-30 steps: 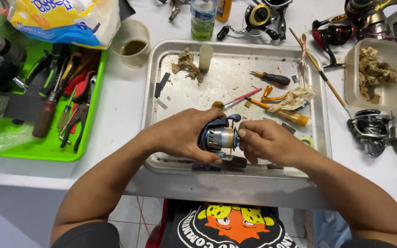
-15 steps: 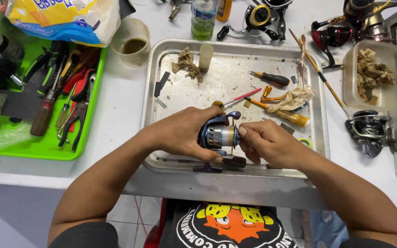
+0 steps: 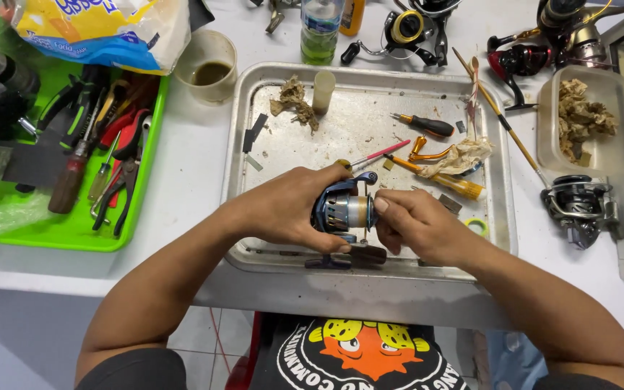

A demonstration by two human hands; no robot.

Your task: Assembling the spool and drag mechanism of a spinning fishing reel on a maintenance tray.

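Note:
A dark blue spinning reel [image 3: 342, 211] with a pale spool sits between both hands over the near edge of a metal tray [image 3: 254, 94]. My left hand [image 3: 290, 208] wraps the reel's body from the left. From the right, my right hand [image 3: 417, 225] has thumb and fingers on the spool's face. The reel's black handle knob [image 3: 366, 254] pokes out below the hands.
Inside the tray lie screwdrivers [image 3: 422, 125], a pink-handled pick [image 3: 379, 154], crumpled tissue [image 3: 460, 155] and a white tube [image 3: 322, 91]. A green tray of pliers and tools [image 3: 102, 155] stands at left. A cup [image 3: 207, 66], a bottle [image 3: 320, 29], other reels [image 3: 579, 206] and a plastic tub [image 3: 586, 119] surround it.
Both hands keep hold of the reel in the same place; the fingers have shifted only slightly on it.

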